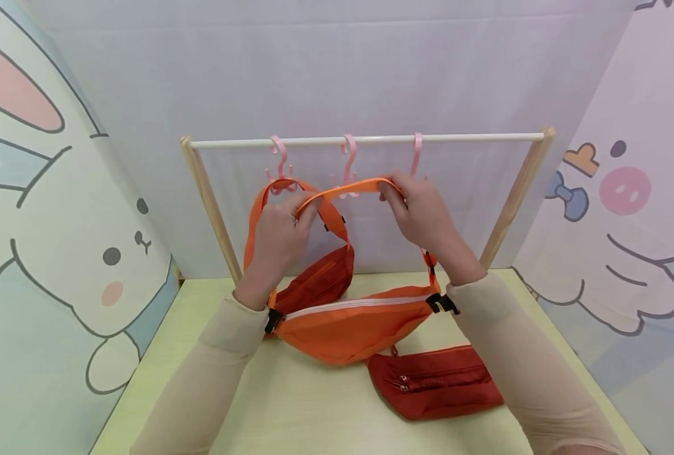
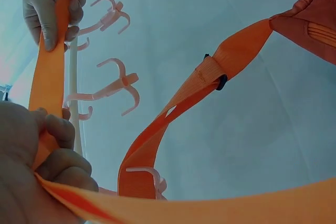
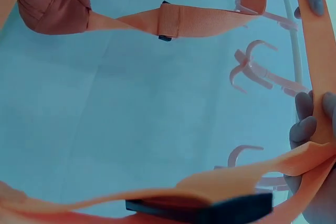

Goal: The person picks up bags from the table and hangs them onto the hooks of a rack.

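Both your hands pinch the orange strap (image 1: 353, 188) in the head view, left hand (image 1: 280, 235) and right hand (image 1: 425, 212) set apart along it, probably to spread the loop and share the weight. Below, the orange bag (image 1: 354, 327) is held nearly level; you cannot tell whether its base touches the tabletop (image 1: 274, 404). Count three bags: this one, a darker bag (image 1: 320, 278) behind it, and a red bag (image 1: 436, 388) lying at front right. One white rail (image 1: 473, 137) carries three pink hooks (image 1: 349, 158), spaced apart, presumably so each bag has room.

Left wrist view: your left fingers curl round the strap, your right hand gripping farther along. Two hooks carry no strap; the third holds the darker bag's strap, with one black slider (image 2: 222, 82).

Right wrist view: your right thumb and fingers grip the strap, and one black buckle (image 3: 236, 209) crosses the foreground.
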Available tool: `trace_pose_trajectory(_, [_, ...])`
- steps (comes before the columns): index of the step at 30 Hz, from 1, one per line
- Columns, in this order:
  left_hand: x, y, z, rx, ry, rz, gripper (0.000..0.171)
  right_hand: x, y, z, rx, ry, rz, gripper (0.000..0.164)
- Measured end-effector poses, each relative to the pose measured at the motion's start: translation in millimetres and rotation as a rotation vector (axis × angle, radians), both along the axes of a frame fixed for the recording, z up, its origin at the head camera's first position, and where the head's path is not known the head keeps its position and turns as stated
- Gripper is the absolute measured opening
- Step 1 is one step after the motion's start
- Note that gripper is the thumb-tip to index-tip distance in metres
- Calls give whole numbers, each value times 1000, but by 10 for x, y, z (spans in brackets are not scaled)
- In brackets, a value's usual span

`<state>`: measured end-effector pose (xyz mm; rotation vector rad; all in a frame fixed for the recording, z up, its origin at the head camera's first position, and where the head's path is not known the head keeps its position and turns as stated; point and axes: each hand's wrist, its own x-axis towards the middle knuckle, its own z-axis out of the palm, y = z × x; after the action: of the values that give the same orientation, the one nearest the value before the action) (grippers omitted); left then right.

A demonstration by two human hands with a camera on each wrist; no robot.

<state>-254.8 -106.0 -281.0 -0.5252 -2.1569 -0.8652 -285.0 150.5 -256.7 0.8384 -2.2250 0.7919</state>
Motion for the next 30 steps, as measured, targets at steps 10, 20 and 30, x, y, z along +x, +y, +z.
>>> trace_pose_trajectory(10, [-211, 25, 156, -9, -24, 118, 31, -199, -198, 74, -65, -87, -126, 27])
trace_pose_trajectory(20, [-361, 40, 117, -54, -80, 184, 33, -407, -274, 15, -69, -152, -141, 25])
trace_pose_trajectory(30, [-431, 55, 9, -92, -170, 228, 33, -505, -272, -91, 7, -178, -196, 27])
